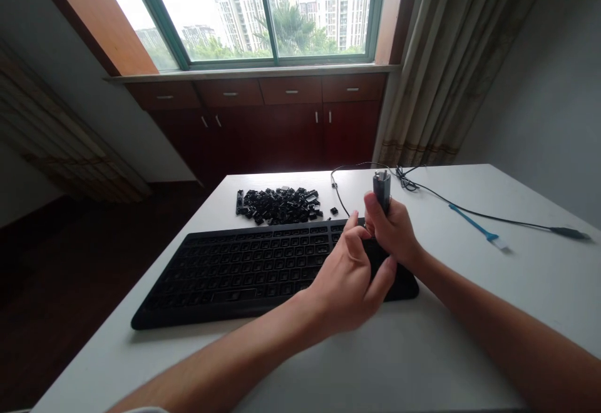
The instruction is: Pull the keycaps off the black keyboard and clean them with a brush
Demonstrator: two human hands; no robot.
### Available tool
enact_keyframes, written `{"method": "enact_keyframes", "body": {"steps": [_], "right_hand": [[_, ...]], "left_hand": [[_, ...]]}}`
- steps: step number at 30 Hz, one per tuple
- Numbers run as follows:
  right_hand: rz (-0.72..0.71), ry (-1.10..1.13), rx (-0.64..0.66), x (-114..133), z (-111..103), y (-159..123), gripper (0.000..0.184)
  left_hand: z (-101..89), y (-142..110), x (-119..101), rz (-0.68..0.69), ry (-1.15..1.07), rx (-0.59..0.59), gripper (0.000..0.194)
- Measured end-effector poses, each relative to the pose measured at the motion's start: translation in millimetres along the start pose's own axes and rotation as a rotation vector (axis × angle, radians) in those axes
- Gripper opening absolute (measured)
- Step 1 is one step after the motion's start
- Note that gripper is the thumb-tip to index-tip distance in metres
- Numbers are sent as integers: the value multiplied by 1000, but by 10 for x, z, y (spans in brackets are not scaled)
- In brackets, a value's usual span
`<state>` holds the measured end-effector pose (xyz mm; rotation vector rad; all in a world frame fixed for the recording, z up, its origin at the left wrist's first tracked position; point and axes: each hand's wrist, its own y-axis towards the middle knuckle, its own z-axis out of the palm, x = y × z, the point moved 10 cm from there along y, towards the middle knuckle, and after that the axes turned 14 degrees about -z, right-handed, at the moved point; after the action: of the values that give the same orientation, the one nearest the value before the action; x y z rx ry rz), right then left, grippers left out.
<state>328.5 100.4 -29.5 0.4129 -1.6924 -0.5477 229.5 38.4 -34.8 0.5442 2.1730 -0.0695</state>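
Note:
A black keyboard [235, 269] lies across the table, its key positions mostly bare of caps. My right hand [392, 225] is closed around an upright dark grey handle-like tool [382, 189] above the keyboard's right end. Metallic bits show at the tool's top; its lower end is hidden by my hands, and I cannot make out its exact kind. My left hand [352, 269] is over the keyboard's right part, just beside the right one. Its thumb stands apart from the bent fingers, with no object visible in them.
Behind the keyboard lies a heap of black keycaps [286, 205], with one loose keycap [333, 211] to its right. A thin black cable [451, 199] runs over the white table [469, 288]. A blue-handled brush [474, 222] lies at right.

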Motion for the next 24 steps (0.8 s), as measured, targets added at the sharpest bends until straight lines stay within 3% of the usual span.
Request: {"method": "enact_keyframes", "body": {"steps": [3, 5, 9, 13, 24], "right_hand": [[-1, -48, 75, 67, 108, -28, 44], [11, -40, 89, 90, 148, -45, 41], [-3, -40, 10, 122, 76, -48, 41], [-81, -75, 12, 189, 43, -48, 40], [-188, -67, -62, 265, 16, -44, 41]], "left_hand": [[52, 117, 110, -193, -302, 11, 67], [97, 216, 109, -234, -433, -4, 75], [122, 341, 7, -123, -459, -84, 63], [95, 305, -40, -35, -408, -153, 49], [102, 309, 23, -96, -487, -111, 54]]}}
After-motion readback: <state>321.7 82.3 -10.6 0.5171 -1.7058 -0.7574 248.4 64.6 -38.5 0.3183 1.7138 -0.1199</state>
